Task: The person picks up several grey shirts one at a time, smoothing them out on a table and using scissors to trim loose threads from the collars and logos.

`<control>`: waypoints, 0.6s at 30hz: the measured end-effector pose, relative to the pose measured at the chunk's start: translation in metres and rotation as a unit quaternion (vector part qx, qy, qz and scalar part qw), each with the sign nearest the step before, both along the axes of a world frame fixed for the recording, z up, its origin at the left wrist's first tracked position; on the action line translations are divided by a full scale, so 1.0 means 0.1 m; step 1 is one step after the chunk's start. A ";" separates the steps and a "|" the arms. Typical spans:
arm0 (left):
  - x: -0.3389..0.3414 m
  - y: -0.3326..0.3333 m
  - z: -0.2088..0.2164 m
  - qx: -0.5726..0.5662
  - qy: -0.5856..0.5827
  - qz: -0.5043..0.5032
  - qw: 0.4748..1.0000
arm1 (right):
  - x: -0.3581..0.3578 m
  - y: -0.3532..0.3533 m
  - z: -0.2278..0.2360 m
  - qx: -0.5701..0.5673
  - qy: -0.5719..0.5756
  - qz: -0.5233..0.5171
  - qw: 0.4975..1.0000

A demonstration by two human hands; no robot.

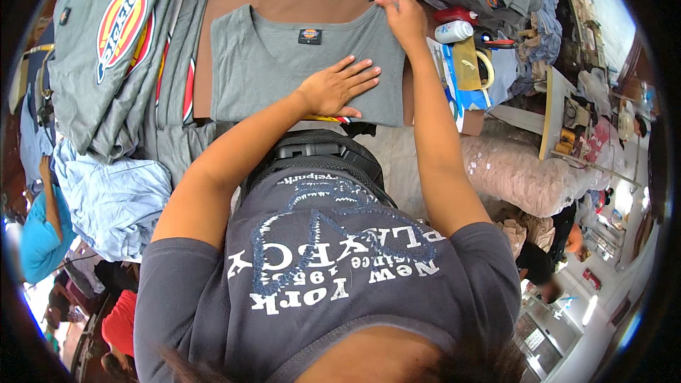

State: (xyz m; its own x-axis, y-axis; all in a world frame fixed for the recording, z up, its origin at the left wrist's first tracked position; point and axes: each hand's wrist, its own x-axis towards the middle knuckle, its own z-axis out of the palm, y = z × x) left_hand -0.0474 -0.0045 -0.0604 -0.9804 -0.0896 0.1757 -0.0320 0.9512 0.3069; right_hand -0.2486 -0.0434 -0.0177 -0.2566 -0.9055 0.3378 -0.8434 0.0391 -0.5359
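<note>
A grey T-shirt [277, 64] lies folded into a rough rectangle on a brown board [277, 0], its neckline and small dark neck label [310, 37] toward the far side. My left hand [340, 87] rests flat on the shirt's front, right of its middle, fingers spread. At the far right corner my right hand [403, 18] pinches the shirt's shoulder edge between thumb and fingers. A sliver of coloured print shows at the shirt's near edge.
Left of the board are piled grey shirts [92, 113] with a large oval print and a light blue garment [113, 198]. On the right lie a white bottle [454, 31], a red bottle [454, 15] and a tape roll [485, 71]. Co-workers, one in a blue top [46, 234], are around.
</note>
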 end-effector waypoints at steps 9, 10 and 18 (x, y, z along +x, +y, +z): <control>0.00 0.00 0.08 0.024 -0.020 -0.027 0.999 | -0.17 -0.18 -0.32 -0.001 0.098 -0.028 0.995; 0.01 -0.02 0.09 0.022 -0.022 -0.019 0.999 | -0.14 -0.22 -0.27 -0.003 0.101 -0.028 0.994; -0.01 -0.02 0.08 0.017 -0.015 -0.013 1.000 | -0.18 -0.31 -0.53 0.020 0.140 -0.050 0.989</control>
State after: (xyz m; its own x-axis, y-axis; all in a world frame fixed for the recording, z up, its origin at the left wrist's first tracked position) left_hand -0.0487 -0.0062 -0.0520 -0.9871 -0.0697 0.1444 -0.0171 0.9411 0.3376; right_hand -0.2670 -0.0743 -0.0711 -0.2464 -0.8950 0.3719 -0.9495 0.1460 -0.2778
